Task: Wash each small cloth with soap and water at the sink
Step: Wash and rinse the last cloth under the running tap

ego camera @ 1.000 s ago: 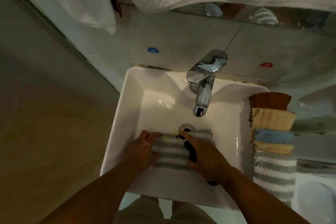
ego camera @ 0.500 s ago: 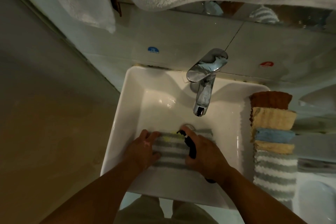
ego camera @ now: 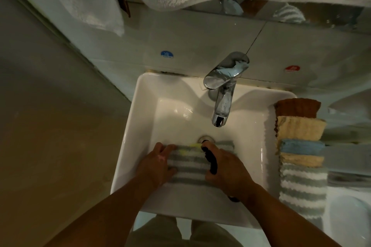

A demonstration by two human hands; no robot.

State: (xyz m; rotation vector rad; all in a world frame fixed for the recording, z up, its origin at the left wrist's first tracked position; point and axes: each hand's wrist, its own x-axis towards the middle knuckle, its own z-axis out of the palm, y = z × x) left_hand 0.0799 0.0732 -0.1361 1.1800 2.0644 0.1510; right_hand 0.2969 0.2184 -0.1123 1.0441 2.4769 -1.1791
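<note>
My right hand (ego camera: 224, 168), gripping a dark applicator (ego camera: 210, 159), is edging closer to the drain (ego camera: 205, 138), and the yellow soap streak (ego camera: 190, 146) is lengthening. My left hand (ego camera: 158, 164) is pressing its straight fingers on the striped cloth (ego camera: 188, 166), just on my side of the drain. Soaping is progressing; rinsing is not yet done.

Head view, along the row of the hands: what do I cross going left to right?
Sink rim → left hand, resting on the cloth's left end → striped cloth → right hand, gripping a dark tool → stack of folded cloths on the sink's right edge.
</note>
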